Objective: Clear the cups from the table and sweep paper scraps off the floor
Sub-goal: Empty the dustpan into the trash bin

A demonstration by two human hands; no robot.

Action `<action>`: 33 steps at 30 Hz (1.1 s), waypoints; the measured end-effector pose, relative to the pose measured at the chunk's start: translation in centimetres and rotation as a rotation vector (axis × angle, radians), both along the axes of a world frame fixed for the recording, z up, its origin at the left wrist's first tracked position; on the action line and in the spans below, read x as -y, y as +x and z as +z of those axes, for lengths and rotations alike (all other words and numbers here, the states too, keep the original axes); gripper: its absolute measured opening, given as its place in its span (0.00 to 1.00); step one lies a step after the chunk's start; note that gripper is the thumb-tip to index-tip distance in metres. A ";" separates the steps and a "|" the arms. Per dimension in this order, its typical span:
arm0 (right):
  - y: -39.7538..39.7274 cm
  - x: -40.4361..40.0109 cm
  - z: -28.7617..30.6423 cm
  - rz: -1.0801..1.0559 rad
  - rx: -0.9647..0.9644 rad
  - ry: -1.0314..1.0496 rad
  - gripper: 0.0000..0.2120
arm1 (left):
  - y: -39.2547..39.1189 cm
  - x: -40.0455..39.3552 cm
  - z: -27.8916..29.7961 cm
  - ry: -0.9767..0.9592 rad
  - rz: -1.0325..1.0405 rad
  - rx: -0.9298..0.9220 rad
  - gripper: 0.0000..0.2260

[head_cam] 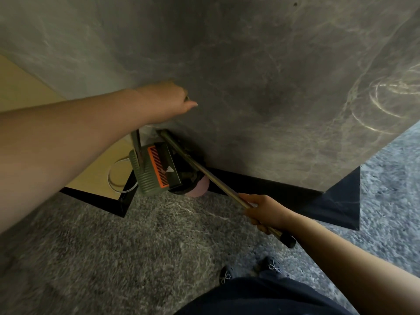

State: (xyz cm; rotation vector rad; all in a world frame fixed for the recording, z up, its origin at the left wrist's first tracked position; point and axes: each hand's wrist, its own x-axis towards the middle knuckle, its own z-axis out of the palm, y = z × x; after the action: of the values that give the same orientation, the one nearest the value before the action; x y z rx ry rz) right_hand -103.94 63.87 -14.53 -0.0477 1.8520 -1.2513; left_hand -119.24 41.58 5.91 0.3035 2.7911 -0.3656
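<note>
A grey marbled stone wall (250, 64) fills the upper frame, with a black skirting strip (284, 189) along its base and a speckled grey stone floor (113, 258) below. At centre left, against the wall, stands a green ribbed plastic dustpan (147, 176) with an orange comb edge (158, 167); a small white paper scrap (170, 169) lies in it. The right hand (264, 211), lower right, grips the metal broom handle (204, 171) that slants up towards the dustpan. The left hand (170, 101), centre left, curls around the top of the dustpan's upright handle (136, 142).
</note>
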 end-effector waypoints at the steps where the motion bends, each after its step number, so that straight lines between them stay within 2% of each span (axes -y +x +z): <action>1: 0.0 0.0 0.0 -0.002 0.003 0.001 0.29 | 0.1 0.3 0.1 -0.002 0.012 -0.001 0.22; 24: -0.2 0.5 -0.4 -0.005 0.011 -0.025 0.29 | 2.6 4.4 0.6 0.026 -0.044 -0.031 0.12; 33: 0.1 0.7 -0.7 -0.012 0.011 -0.019 0.29 | 2.1 1.0 -0.4 -0.020 -0.131 -0.024 0.13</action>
State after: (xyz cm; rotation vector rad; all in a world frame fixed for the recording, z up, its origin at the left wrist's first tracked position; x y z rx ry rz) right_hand -103.83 63.12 -15.21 -0.0398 1.8333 -1.2756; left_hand -117.10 40.56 5.49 0.4818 2.7969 -0.4296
